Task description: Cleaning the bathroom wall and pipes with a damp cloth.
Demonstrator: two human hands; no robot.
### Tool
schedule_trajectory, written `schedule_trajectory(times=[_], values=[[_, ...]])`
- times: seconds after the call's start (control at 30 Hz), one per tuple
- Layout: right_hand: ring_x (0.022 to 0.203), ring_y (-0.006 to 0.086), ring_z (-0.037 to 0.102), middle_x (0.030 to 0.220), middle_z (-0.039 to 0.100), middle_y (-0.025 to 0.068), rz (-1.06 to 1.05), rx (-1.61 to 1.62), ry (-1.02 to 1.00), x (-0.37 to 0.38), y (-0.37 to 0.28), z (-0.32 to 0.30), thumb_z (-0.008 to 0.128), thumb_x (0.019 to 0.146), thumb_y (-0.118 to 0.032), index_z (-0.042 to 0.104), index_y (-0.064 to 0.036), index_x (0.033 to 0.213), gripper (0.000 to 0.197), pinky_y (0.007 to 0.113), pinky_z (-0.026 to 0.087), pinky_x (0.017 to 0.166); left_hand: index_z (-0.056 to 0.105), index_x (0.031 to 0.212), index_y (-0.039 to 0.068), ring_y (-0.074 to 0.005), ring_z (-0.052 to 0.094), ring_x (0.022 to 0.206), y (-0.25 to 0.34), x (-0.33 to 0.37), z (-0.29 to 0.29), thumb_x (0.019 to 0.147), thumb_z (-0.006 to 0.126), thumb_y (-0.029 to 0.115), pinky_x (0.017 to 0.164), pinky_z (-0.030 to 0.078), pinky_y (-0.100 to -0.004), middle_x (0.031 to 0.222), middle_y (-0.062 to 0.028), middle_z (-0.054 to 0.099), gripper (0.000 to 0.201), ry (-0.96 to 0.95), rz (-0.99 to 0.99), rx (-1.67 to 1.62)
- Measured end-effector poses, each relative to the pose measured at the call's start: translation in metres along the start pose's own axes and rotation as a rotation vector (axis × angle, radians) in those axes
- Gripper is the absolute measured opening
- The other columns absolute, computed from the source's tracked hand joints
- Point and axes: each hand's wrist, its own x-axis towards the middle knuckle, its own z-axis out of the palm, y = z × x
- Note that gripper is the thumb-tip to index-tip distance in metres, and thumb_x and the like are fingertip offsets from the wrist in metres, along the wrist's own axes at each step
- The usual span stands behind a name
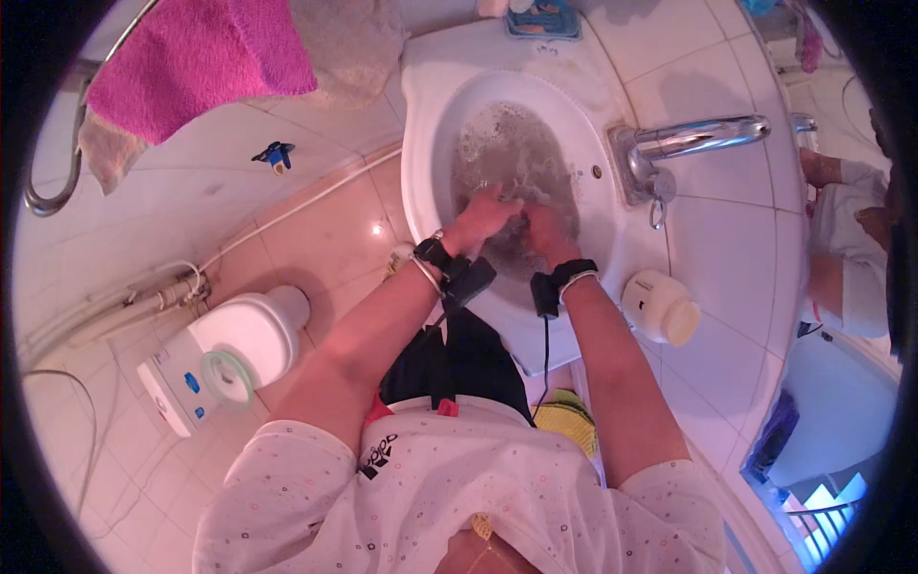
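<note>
Both of my hands are in a white washbasin (430, 72), in cloudy grey water (507, 139) with foam on it. My left hand (486, 215) reaches in from the near left, its fingers bent inward toward the other hand. Close beside it, my right hand (549, 234) is partly under the water with its fingers curled. The hands almost meet; something pale and greyish shows between them, but its kind is hidden by water and blur. Each wrist wears a black strap with a dark box and a light bangle.
A chrome faucet (703, 137) juts out right of the basin. A white jar (660, 307) stands on the right ledge, and a blue soap dish (543, 21) sits at the far rim. Left are a white toilet (244, 335) and a hanging pink towel (206, 67).
</note>
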Motion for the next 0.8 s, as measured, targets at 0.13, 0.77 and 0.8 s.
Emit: schedule_trajectory(times=[0.13,0.77,0.8], values=[[0.091,0.0367,0.053,0.094,0.056,0.0194,0.202,-0.046,0.169,0.001,-0.017,-0.017,0.055,0.072,-0.007,0.057,-0.0043,0.096,0.024,0.045,0.043,0.079,0.044,0.119,0.005,-0.0298,0.044,0.11,0.0,0.012,0.004,0.085,0.048,0.048,0.086,0.036,-0.0572,0.119,-0.0131,0.045,0.054,-0.162,-0.288,-0.65],[0.084,0.0414,0.049,0.093,0.05,0.0225,0.256,0.435,0.667,-0.009,-0.076,-0.012,0.049,0.087,-0.025,0.044,0.0007,0.098,0.028,0.044,0.04,0.07,0.052,0.097,-0.001,-0.0379,0.057,0.084,0.007,0.003,0.018,0.092,0.033,0.031,0.07,0.045,-0.0428,0.084,-0.0235,0.059,0.037,0.196,0.126,0.031],[0.084,0.0414,0.049,0.093,0.05,0.0225,0.258,0.434,0.67,-0.008,-0.075,-0.014,0.049,0.087,-0.025,0.044,0.0007,0.098,0.028,0.044,0.04,0.07,0.052,0.097,-0.001,-0.039,0.057,0.082,0.01,0.001,0.018,0.093,0.031,0.031,0.069,0.045,-0.0433,0.084,-0.0248,0.059,0.039,0.205,0.109,-0.038]])
